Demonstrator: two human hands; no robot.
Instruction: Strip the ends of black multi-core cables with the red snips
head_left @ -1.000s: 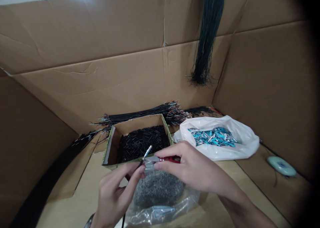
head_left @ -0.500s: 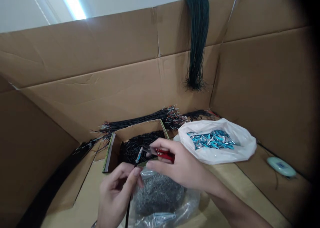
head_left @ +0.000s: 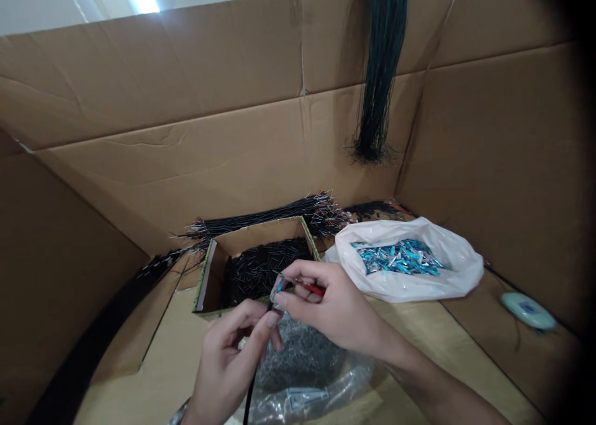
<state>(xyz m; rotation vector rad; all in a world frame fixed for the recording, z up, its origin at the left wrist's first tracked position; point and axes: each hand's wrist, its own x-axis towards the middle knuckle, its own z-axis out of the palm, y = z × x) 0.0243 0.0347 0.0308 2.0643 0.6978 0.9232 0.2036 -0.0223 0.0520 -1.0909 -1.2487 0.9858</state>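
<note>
Now our left hand (head_left: 233, 357) is closed in a pinch, thumb and forefinger gripping a black wire (head_left: 250, 388) that runs down toward the near edge of the desk (head_left: 153, 381). Our right hand (head_left: 338, 307) is curled shut around a red-handled tool (head_left: 311, 287), and only a short red stretch of it shows between the fingers. At the wire's upper tip sits a small blue piece (head_left: 278, 283), touching our right fingertips.

Half a second ago more of the red handle was showing and the tool's nose was clear of the wire tip. Since then the two hands have drawn together, so the tip has come up against our right fingers. A full second ago the wire end looked bare and silvery, and the tool lay flat across our right fingers.

Just beneath both hands, near the desk's front edge, lies a clear bag (head_left: 302, 366) of small grey parts. Behind the hands, toward the middle of the desk, stands a small open box (head_left: 209, 276) filled with short black tubes. To its right is a white bag (head_left: 460, 270) holding shiny blue pieces. Along the back edge lies a bundle of black leads (head_left: 261, 217), and a dark hank of wires (head_left: 382, 71) hangs over the cardboard wall (head_left: 186, 133). A pale round object (head_left: 528, 310) rests near the right edge. None of these have shifted.
</note>
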